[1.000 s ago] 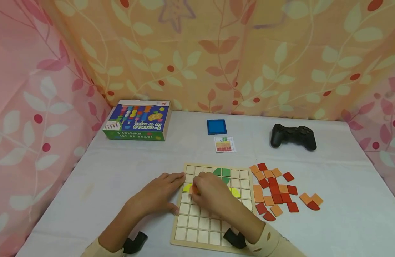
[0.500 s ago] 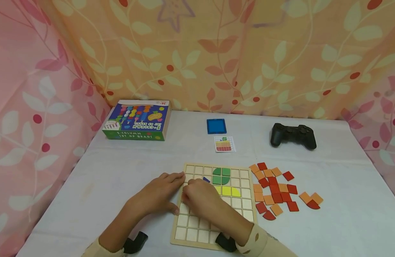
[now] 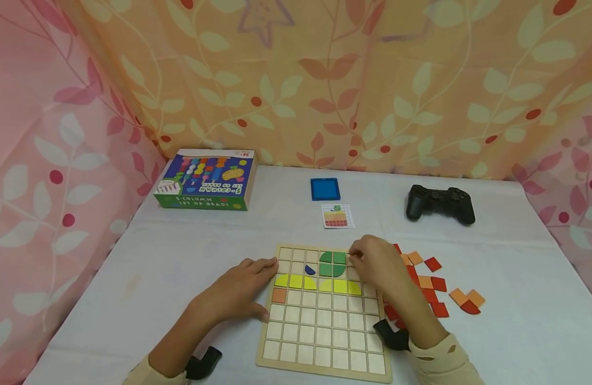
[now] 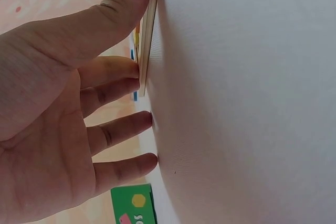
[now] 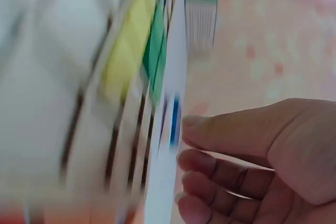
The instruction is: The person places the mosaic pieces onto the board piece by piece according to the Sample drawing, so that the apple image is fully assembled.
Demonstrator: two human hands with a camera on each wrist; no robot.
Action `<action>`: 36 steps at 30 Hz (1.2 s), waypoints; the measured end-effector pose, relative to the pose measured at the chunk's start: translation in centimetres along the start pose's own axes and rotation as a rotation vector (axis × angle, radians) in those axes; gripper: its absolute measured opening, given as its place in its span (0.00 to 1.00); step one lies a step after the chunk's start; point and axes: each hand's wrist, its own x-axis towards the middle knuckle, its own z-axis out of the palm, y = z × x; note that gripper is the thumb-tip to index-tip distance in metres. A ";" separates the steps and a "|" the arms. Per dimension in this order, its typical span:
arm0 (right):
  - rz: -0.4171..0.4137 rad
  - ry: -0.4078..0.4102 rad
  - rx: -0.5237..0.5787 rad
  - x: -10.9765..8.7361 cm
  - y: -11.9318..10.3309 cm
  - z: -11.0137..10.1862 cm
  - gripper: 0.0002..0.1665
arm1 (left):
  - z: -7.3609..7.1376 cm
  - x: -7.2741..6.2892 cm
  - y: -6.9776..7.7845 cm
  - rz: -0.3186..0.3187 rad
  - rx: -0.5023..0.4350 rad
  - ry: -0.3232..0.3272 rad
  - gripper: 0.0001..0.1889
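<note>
A wooden grid board (image 3: 305, 335) lies flat on the table. My left hand (image 3: 233, 291) rests at its left edge, with thumb and fingers touching the rim; the left wrist view shows those fingers (image 4: 123, 169) fairly straight. Over the board's upper right hovers my right hand (image 3: 379, 262), its fingers loosely bent and nothing visible between them in the right wrist view. Set in the board are green tiles (image 3: 326, 269), a dark blue piece (image 3: 310, 270), a row of yellow tiles (image 3: 340, 286) and one orange tile (image 3: 278, 295).
Loose red tiles (image 3: 439, 309) and orange tiles (image 3: 424, 282) lie right of the board, partly hidden by the right arm. Farther back are a pattern card (image 3: 337, 216), a blue square tray (image 3: 325, 189), a black game controller (image 3: 440, 204) and a bead-set box (image 3: 206, 179).
My right hand has left the orange tile in the cell below the left yellow tile and moved right, towards the loose tiles. My left hand has stayed at the board's edge.
</note>
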 end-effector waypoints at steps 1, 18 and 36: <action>0.037 -0.006 -0.012 0.1 1.0 -0.5 0.07 | 0.0 0.0 0.0 -0.002 -0.001 -0.001 0.54; 0.143 -0.177 -0.046 0.5 6.0 -2.5 0.17 | 0.1 0.1 -0.1 0.004 -0.014 0.011 0.54; 0.154 -0.078 -0.061 0.6 5.7 -2.0 0.19 | 0.1 0.2 0.0 -0.018 -0.016 -0.001 0.54</action>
